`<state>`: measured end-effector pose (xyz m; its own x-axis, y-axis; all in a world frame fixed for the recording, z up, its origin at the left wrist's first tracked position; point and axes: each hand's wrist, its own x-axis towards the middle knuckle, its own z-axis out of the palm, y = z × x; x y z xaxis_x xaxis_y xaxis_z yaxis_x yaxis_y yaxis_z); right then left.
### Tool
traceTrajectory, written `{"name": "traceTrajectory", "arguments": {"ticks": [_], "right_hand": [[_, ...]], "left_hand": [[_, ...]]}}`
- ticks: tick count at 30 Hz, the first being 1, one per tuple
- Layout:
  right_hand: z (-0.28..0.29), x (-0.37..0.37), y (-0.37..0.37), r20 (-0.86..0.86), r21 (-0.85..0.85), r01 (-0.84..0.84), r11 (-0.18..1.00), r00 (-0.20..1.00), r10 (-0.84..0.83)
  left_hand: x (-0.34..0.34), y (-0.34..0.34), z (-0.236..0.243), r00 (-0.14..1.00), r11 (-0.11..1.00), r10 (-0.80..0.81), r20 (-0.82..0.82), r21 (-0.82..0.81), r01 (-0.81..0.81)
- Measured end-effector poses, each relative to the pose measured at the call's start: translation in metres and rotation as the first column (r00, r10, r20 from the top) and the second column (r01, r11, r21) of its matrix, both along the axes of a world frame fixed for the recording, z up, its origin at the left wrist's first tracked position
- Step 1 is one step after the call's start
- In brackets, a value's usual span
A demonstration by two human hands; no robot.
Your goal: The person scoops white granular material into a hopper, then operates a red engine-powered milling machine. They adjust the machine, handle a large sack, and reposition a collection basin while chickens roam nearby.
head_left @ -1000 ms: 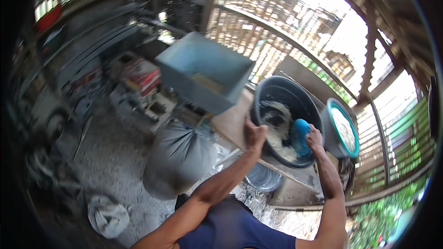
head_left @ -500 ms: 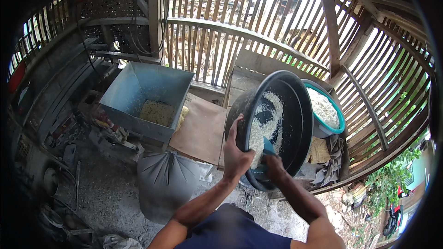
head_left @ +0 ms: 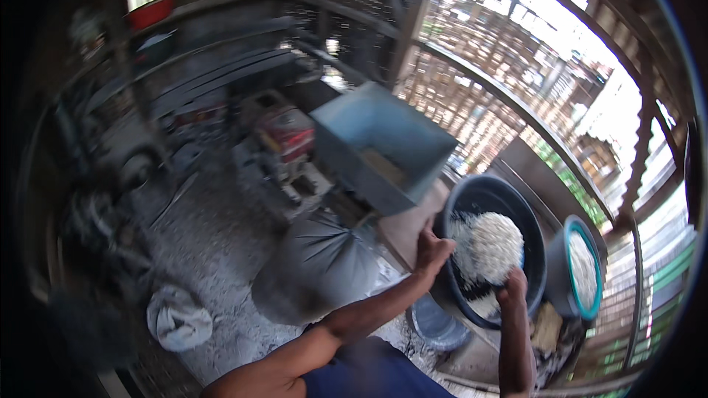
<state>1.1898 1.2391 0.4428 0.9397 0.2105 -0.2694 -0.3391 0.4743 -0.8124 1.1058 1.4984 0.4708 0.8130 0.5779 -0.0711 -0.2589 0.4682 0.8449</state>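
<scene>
A large black tub (head_left: 537,269) stands in front of me at right, with white grain on its bottom. My left hand (head_left: 434,250) is closed on the tub's left rim. Inside the tub my right hand (head_left: 514,287) grips a blue scoop, mostly hidden under a heaped load of white grain (head_left: 495,242); only a sliver of blue shows beside the heap. Left of the tub, a blue-grey metal hopper (head_left: 346,121) holds some pale grain at its bottom.
A grey tub with a teal rim (head_left: 566,265), full of white material, stands at right. Below the hopper sits a tied grey sack (head_left: 313,269). A grey basin (head_left: 439,324) is under the black tub. A crumpled whitish sack (head_left: 178,317) lies on the dusty floor; machinery (head_left: 284,147) adjoins the hopper.
My view has swung left, blurring the surroundings. The black tub is less tipped up, and the scoop has come up from the grain with a heap on it. My left hand stays at the rim.
</scene>
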Motion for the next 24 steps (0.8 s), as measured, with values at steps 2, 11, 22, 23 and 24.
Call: {"name": "traceTrajectory", "arguments": {"ticks": [2,11,22,23,24], "right_hand": [[0.013,0.0,0.002,0.051,-0.025,-0.078,0.997,0.996,0.079],[0.106,0.012,0.043,0.17,-0.293,-0.248,0.923,0.937,0.306],[0.165,0.097,0.213,0.318,-0.299,-0.302,0.905,0.863,0.393],[0.167,0.101,0.233,0.366,-0.345,-0.239,0.908,0.856,0.364],[0.171,0.103,0.25,0.386,-0.416,-0.143,0.898,0.867,0.316]], "left_hand": [[0.006,0.003,-0.012,1.0,0.996,0.005,0.019,0.094,-0.007],[-0.016,0.009,-0.023,0.997,0.933,0.081,-0.016,0.352,-0.07],[-0.106,0.007,0.003,0.991,0.781,-0.055,0.126,0.624,-0.036],[-0.108,0.008,0.003,0.988,0.782,-0.076,0.134,0.623,-0.025],[-0.11,0.009,0.003,0.988,0.784,-0.092,0.125,0.621,-0.006]]}}
